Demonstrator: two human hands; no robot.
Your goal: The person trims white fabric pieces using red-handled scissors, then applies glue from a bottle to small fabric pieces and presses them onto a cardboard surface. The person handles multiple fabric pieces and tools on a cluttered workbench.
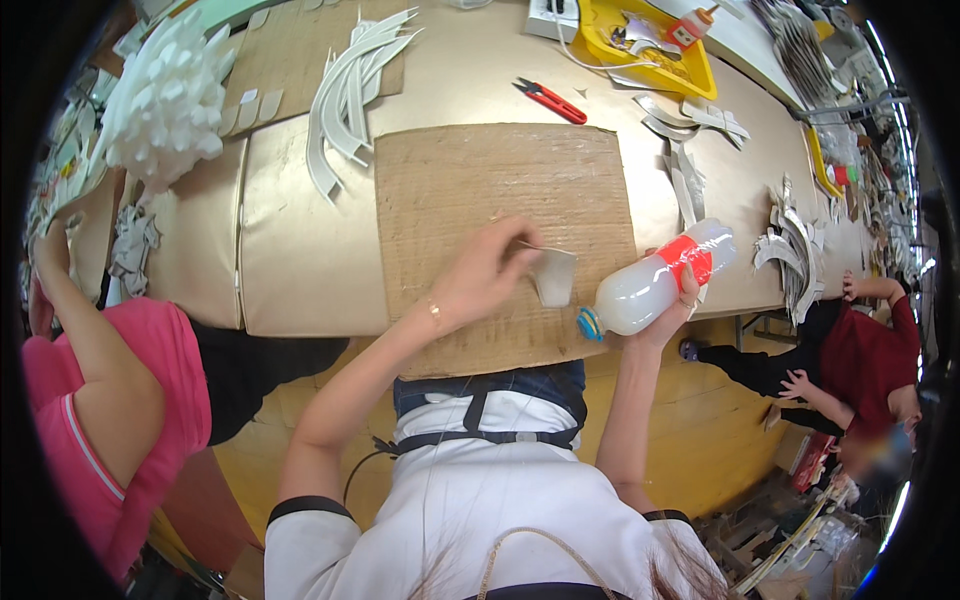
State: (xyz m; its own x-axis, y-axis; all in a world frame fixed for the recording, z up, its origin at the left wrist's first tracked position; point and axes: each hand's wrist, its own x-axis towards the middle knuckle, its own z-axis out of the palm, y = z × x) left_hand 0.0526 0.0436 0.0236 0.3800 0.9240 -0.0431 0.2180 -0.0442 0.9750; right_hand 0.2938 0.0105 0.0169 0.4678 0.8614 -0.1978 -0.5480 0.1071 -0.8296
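Observation:
My left hand (482, 272) is over the cardboard sheet (460, 170) in front of me. Its thumb and fingertips pinch the upper edge of a small, flat, pale grey piece (556, 278) with a tapered shape. To its right, my right hand (660, 325) is wrapped round a clear plastic bottle (640, 295) from below. The bottle holds something whitish, has a red label, and lies tilted with its blue cap end low and toward the grey piece. The cap end and the piece are apart.
Red-handled snips (551, 101) lie beyond the cardboard. Curved pale strips (350, 90) are at the far left, with more curved pieces (795, 250) at the right. A yellow tray (600, 30) holds a small glue bottle (690, 28). People in pink (150, 370) and dark red (875, 350) flank me.

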